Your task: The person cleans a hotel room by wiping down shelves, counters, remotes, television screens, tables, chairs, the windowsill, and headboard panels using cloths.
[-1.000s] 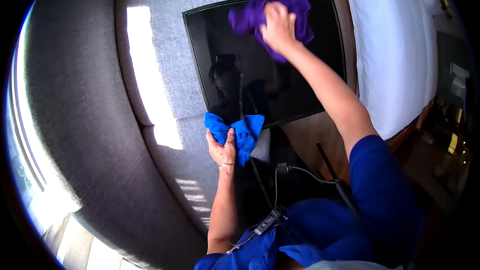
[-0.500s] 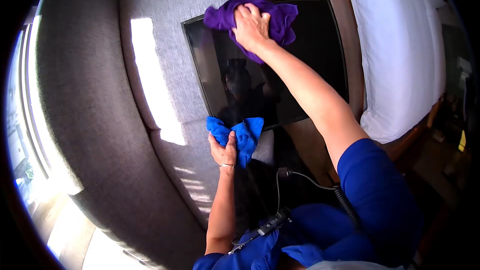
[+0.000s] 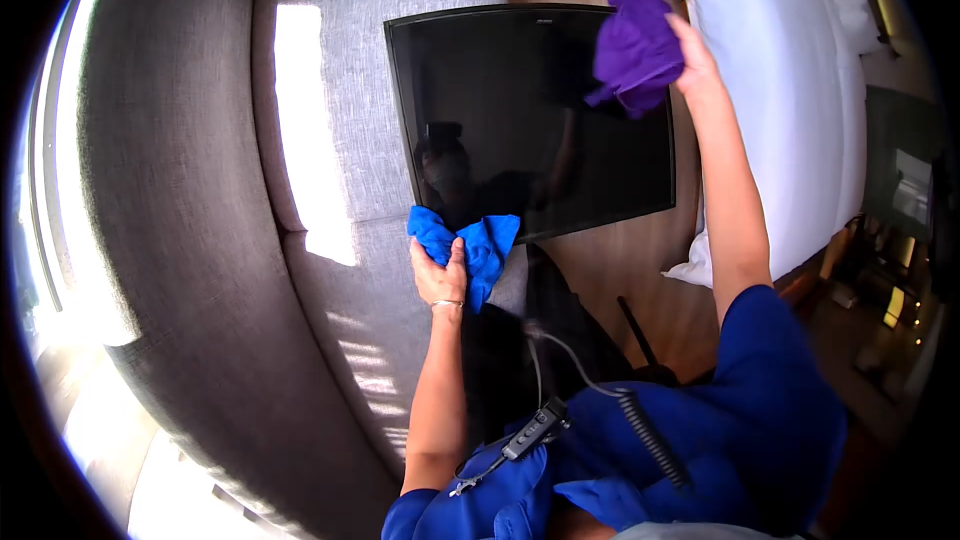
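A flat black screen, a television or monitor (image 3: 500, 110), lies partly over the grey sofa seat, its glossy face showing a dim reflection of a person. My left hand (image 3: 440, 272) is closed on a bright blue cloth (image 3: 487, 252) at the screen's near left corner. The cloth hangs bunched over that edge. At the far right corner, my right hand (image 3: 692, 58) grips a crumpled purple cloth (image 3: 636, 48). Whether the purple cloth touches the screen or hangs just above it, I cannot tell.
The grey sofa (image 3: 180, 190) runs along the left, with patches of sunlight on its seat. A bed with white bedding (image 3: 780, 110) stands at the right. Wooden floor (image 3: 600, 290) shows between them. A coiled cable (image 3: 650, 440) hangs at my chest.
My right hand has moved right with the purple cloth, from the screen's far left part to its far right corner. My left hand still holds the blue cloth at the near corner.
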Action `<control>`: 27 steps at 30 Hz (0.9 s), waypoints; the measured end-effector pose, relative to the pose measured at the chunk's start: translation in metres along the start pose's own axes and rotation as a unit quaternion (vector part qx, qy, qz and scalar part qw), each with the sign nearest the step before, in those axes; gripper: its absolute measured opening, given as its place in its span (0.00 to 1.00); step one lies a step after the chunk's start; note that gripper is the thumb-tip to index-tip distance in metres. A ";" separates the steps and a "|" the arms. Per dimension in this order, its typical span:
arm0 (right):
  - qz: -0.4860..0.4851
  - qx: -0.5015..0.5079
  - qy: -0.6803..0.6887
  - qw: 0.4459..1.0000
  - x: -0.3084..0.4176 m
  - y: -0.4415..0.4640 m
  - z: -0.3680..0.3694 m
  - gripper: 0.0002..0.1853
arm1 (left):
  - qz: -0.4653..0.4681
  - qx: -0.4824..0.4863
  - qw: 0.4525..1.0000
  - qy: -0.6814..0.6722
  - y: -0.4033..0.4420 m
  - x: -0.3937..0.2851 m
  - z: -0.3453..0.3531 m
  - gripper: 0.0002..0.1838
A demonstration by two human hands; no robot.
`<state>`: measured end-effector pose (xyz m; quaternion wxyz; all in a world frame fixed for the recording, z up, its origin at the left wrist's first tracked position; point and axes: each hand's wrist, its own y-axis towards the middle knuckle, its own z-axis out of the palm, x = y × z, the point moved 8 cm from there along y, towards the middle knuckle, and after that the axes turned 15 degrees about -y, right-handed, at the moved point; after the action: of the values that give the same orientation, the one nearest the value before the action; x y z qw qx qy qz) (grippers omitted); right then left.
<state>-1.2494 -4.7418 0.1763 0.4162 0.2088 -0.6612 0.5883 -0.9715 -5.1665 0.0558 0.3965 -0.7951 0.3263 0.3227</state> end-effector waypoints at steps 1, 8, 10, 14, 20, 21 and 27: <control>-0.085 0.141 0.031 0.986 0.014 -0.026 0.033 0.22 | 0.005 -0.001 1.000 0.000 -0.003 -0.001 -0.002 0.40; -0.082 0.001 -0.824 0.560 -0.045 -0.026 0.135 0.43 | 0.013 0.009 1.000 -0.021 -0.001 0.009 0.001 0.41; -0.138 -0.065 -0.772 0.617 -0.050 -0.025 0.148 0.49 | 0.004 0.015 1.000 -0.022 -0.003 0.007 0.001 0.42; -0.308 -0.120 -0.672 0.662 -0.096 -0.035 0.185 0.55 | -0.004 0.014 1.000 -0.027 -0.005 0.009 0.000 0.47; -0.517 0.007 -0.651 0.556 -0.157 -0.095 0.290 0.32 | -0.028 0.021 0.999 0.000 -0.004 0.012 -0.001 0.46; -0.544 0.011 -0.637 0.547 -0.151 -0.091 0.310 0.30 | -0.044 0.016 0.999 -0.014 -0.005 0.013 -0.013 0.46; -0.408 -0.209 -0.704 0.542 -0.045 0.029 0.181 0.22 | -0.027 0.051 0.998 -0.032 -0.005 0.008 0.004 0.45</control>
<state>-1.3012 -4.9170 0.1303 0.0436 0.7104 -0.6892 -0.1358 -0.9640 -5.1633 0.0500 0.4557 -0.7716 0.3077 0.3197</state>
